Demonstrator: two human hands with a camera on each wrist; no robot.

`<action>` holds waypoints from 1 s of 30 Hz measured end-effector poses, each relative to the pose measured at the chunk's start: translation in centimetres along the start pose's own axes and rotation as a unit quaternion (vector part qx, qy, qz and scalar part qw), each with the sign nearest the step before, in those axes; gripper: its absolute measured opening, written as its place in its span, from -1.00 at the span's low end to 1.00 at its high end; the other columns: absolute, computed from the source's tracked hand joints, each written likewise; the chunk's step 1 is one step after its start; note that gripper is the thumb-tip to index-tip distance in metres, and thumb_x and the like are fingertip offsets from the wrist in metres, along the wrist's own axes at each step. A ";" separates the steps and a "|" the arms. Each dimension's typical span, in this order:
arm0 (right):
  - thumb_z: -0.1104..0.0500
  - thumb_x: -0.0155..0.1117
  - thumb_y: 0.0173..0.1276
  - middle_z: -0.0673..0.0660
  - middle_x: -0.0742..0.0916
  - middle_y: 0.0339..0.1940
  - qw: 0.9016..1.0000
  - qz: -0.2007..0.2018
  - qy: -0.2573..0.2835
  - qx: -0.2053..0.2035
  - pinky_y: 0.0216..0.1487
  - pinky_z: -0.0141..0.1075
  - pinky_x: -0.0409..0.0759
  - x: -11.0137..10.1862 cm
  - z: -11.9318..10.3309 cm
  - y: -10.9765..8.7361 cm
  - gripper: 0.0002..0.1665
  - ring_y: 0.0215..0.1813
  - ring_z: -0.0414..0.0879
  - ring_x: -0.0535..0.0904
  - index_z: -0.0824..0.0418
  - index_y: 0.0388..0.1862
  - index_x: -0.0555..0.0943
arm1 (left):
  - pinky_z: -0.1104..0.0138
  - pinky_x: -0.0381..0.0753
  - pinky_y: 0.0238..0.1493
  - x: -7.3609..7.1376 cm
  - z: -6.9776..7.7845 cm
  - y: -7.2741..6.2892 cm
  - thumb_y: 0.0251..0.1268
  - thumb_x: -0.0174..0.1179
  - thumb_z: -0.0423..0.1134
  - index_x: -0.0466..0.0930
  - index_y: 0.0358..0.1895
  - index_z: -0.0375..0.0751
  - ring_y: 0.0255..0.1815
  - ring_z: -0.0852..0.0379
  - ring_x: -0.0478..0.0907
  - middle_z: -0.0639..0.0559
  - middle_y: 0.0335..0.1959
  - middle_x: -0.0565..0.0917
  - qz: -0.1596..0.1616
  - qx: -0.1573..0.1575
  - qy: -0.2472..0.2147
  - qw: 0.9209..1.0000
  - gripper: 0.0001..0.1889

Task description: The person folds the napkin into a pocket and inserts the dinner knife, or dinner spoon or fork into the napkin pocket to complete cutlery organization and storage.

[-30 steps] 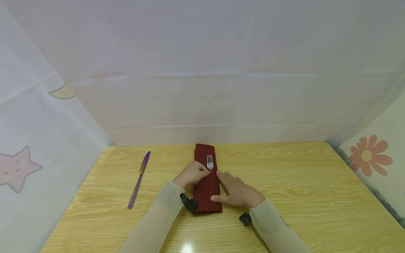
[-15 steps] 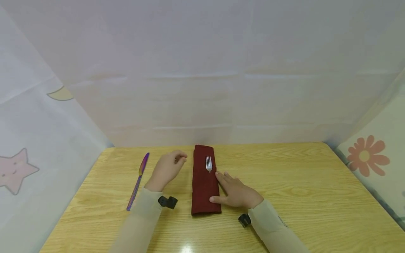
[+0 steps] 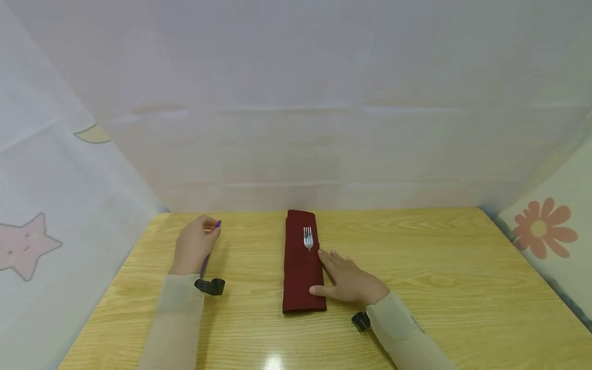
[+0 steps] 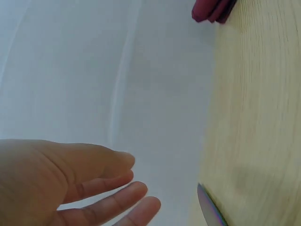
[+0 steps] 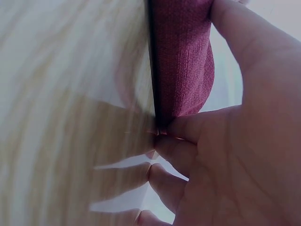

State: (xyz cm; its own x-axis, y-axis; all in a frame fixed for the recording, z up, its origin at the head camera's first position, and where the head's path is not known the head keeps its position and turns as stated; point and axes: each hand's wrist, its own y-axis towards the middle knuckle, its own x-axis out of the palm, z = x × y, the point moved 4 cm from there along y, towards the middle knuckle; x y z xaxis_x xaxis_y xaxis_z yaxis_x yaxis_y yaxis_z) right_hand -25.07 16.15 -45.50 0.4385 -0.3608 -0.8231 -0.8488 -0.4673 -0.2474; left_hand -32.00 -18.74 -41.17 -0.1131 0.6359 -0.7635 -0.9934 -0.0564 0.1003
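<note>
A dark red cloth napkin (image 3: pixel 300 282), folded into a long upright-lying strip, rests at the middle of the table. The tines and neck of a silver fork (image 3: pixel 308 238) show out of its folds; the rest is hidden in the cloth. My right hand (image 3: pixel 349 280) lies along the napkin's right edge, thumb and fingers spread, touching the cloth. Over at the left, my left hand (image 3: pixel 191 244) hovers above the purple iridescent knife (image 3: pixel 204 266), covering most of it. In the left wrist view the loosely bent fingers stand apart from the knife's tip (image 4: pixel 210 209).
The wooden table (image 3: pixel 439 257) reaches back to a pale cloth backdrop (image 3: pixel 296 128). Cloth side walls carry a pink star (image 3: pixel 30 246) on the left and a red flower (image 3: pixel 538 227) on the right.
My left hand has left the napkin and moved leftward to above the knife. The right hand has stayed at the napkin's edge. Napkin, fork and knife lie where they were.
</note>
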 end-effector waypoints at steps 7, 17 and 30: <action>-0.43 0.16 0.40 0.21 0.15 0.66 1.000 0.010 -0.006 -0.008 0.56 0.20 -0.06 -0.1 0.4 0.2 0.19 0.66 0.16 -0.07 0.28 0.66 0.00 | -0.11 0.58 0.05 0.4 -2.9 0.4 0.47 0.19 -0.21 0.45 0.25 -0.55 0.09 -0.36 0.57 -0.48 0.16 0.57 -0.069 -0.065 0.011 0.995 -0.52; -0.41 0.15 0.42 0.24 0.13 0.66 1.000 0.010 -0.003 -0.013 0.56 0.22 -0.08 0.0 0.6 0.3 0.17 0.66 0.18 -0.09 0.30 0.66 -0.01 | -0.06 0.57 0.03 1.2 -4.2 0.5 0.31 0.32 -0.26 0.47 0.15 -0.61 0.00 -0.31 0.57 -0.48 0.09 0.57 -0.128 -0.093 0.043 0.986 -0.50; -0.40 0.17 0.42 0.25 0.13 0.66 1.000 0.009 -0.002 -0.009 0.56 0.22 -0.07 -0.2 0.5 0.2 0.17 0.66 0.18 -0.07 0.30 0.66 0.00 | 0.01 0.62 -0.18 1.3 -4.2 0.4 0.17 0.35 -0.37 0.57 -0.02 -0.57 -0.17 -0.25 0.59 -0.43 -0.04 0.64 -0.100 -0.082 0.061 0.990 -0.63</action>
State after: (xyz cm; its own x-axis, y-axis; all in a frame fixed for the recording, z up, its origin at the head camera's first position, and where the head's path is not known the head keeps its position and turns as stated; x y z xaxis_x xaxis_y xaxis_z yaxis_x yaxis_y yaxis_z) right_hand -25.49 16.53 -45.65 0.4214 -0.3667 -0.8294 -0.8513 -0.4752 -0.2225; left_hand -32.64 -21.18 -44.78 0.0940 0.5494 -0.8302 -0.9849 -0.0702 -0.1580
